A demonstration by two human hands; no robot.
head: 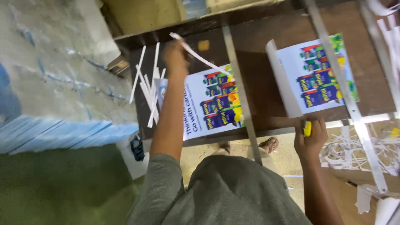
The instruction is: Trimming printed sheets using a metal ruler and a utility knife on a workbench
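We stretch our left arm straight out ahead of us, bare from the short grey sleeve down, and our left hand (pixel 175 56) is raised at the far end with its fingers pinched together and its back turned toward us. Our right arm is bent and kept closer in, forearm rising from the lower right, and our right hand (pixel 310 135) is curled into a loose fist with the knuckles facing away and the thumb folded over the top. Both wrists look straight, and the two hands sit well apart from each other.
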